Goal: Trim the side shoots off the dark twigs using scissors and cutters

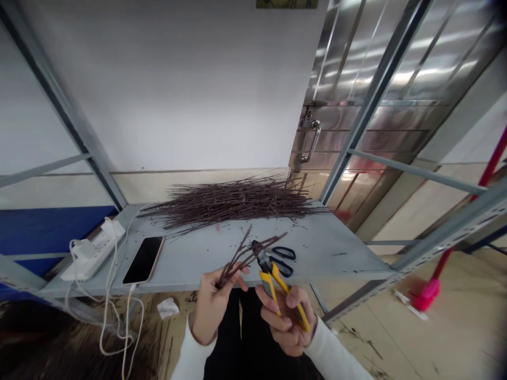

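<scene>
My left hand [212, 306] is closed round a small bundle of thin dark twigs [247, 253] that fans up and to the right. My right hand [287, 319] grips yellow-handled cutters [273, 279], whose dark jaws meet the twigs near the bundle's middle. Both hands hover just in front of the near edge of a grey metal shelf [336, 256]. A large pile of the same twigs [233, 203] lies across the back of the shelf. Black-handled scissors [283, 259] rest on the shelf just behind the cutters.
A phone [143, 259] lies face up at the shelf's left, beside a white power strip [93, 248] with cables hanging over the edge. Small twig bits dot the shelf. Grey rack posts stand on both sides. More twigs litter the floor at lower left. A red stand [425, 293] is at right.
</scene>
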The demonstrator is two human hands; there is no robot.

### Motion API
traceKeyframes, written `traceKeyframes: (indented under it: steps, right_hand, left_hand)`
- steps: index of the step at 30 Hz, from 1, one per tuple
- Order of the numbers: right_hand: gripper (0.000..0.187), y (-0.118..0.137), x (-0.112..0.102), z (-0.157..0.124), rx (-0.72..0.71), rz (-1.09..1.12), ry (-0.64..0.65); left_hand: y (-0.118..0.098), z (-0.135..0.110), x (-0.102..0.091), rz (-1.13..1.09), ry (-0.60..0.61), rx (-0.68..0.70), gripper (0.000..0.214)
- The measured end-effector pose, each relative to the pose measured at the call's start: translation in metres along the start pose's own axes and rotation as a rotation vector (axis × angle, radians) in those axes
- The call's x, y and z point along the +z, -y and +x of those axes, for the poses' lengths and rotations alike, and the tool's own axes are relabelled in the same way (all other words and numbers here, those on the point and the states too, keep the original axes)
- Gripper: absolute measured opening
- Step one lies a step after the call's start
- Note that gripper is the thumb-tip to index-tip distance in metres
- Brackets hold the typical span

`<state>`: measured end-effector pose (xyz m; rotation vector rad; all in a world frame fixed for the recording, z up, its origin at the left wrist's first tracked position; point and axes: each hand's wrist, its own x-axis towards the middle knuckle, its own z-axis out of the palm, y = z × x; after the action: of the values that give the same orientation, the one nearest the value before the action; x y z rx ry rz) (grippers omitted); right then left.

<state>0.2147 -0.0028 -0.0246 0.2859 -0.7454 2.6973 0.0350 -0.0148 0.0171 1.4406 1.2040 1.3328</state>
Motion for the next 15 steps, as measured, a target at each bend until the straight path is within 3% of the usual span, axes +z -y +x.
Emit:
traceKeyframes:
  steps: [2, 6, 9, 15]
  right_hand:
    - [0.02, -0.002, -0.006, -0.001, -0.039, -0.044, -0.053]
    - [0.024, -0.005, -0.013, 0.0, -0.24, -0.462, -0.551]
    - [0.027, -0.002, -0.015, 0.001, -0.372, -0.889, -0.846]
    - [0.03, 0.018, -0.014, -0.007, -0.424, -1.917, -1.208]
  left_hand:
    - [0.002, 0.002, 0.001, 0.001, 0.024, -0.014, 0.023]
    - [0.01, 0.003, 0.004, 0.133, -0.031, -0.018, 0.028]
    - [0.011, 0.0, 0.008, 0.223, -0.051, -0.001, 0.026]
    - [0.006, -0.006, 0.007, 0.238, -0.122, 0.004, 0.024]
